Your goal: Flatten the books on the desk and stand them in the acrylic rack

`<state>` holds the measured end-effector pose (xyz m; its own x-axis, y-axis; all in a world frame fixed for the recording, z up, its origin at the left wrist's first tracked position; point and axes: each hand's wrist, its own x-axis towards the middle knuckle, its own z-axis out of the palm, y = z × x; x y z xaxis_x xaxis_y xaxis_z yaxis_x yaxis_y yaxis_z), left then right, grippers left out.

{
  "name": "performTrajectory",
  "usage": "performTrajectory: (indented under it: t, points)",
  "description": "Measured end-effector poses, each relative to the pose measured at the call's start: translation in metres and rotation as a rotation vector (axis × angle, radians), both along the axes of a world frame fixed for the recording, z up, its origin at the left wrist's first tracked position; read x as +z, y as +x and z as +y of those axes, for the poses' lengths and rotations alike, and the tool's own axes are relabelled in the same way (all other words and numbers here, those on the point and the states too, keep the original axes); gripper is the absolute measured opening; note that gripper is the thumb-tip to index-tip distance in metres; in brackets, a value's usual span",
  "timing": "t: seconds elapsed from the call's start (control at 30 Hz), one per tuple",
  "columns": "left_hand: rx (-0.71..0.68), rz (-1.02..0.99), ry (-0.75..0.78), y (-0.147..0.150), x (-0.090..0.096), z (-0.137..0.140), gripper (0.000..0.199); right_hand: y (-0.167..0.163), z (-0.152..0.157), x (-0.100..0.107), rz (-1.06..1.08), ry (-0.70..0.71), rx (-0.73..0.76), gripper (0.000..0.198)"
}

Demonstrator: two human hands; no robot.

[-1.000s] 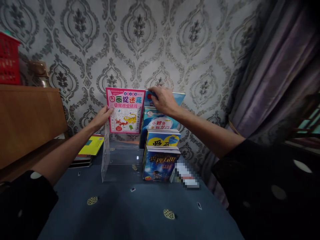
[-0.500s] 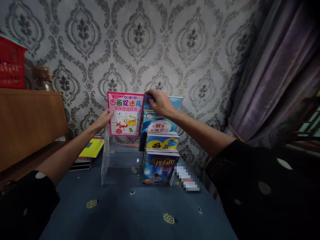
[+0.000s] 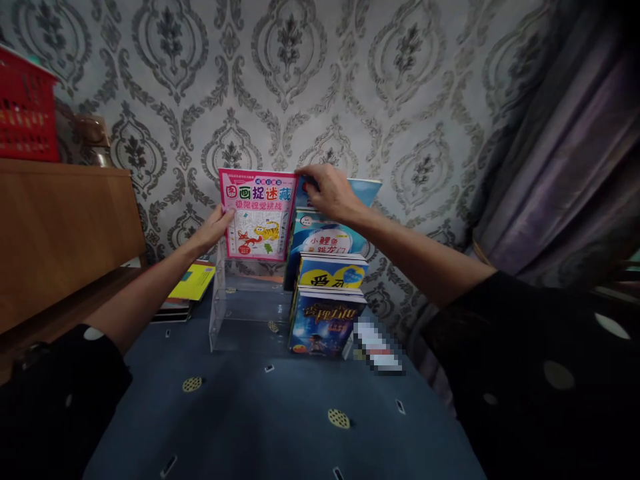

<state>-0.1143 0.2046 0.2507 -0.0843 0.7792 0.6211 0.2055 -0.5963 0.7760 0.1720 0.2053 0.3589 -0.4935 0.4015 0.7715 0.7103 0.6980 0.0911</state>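
A pink picture book with a fox and a yellow cat on its cover stands upright at the back left of a clear tiered rack. My left hand grips its left edge, thumb on the cover. My right hand is bent over the book's top right corner, its fingertips closed there, in front of a tall blue book. Below that hand, on the right half of the rack, are a turquoise book, yellow-and-blue books and dark blue books, stepping down toward me.
A yellow book tops a small stack left of the rack. At the far left a red basket sits on a wooden cabinet. A blurred flat item lies right of the rack. Patterned wall stands behind, a curtain at right.
The view has shifted, so everything sits slightly higher and further right in the picture. Both hands keep their places on the pink book, which stays at the rack's back left.
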Motion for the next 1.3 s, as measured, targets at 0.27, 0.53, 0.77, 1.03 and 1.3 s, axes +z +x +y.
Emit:
performTrajectory:
  t: [0.27,0.53,0.77,1.03,1.3]
  points:
    - [0.009,0.017,-0.002,0.001,0.002,-0.007,0.058,0.003,0.009,-0.004,0.025,0.069,0.049,0.048]
    - [0.046,0.114,0.066,-0.004,0.000,-0.009,0.057,0.026,0.015,-0.019,0.098,0.154,0.242,0.049]
    - [0.037,0.139,0.084,-0.004,-0.001,-0.012,0.052,0.066,-0.021,-0.073,0.226,0.109,0.173,0.047]
    - [0.565,0.191,0.302,0.028,-0.038,-0.074,0.034,0.105,-0.066,-0.165,0.536,0.040,0.045,0.048]
    - [0.187,0.364,0.118,0.149,-0.149,-0.103,0.049,0.101,-0.064,-0.252,1.084,-0.557,0.129,0.064]
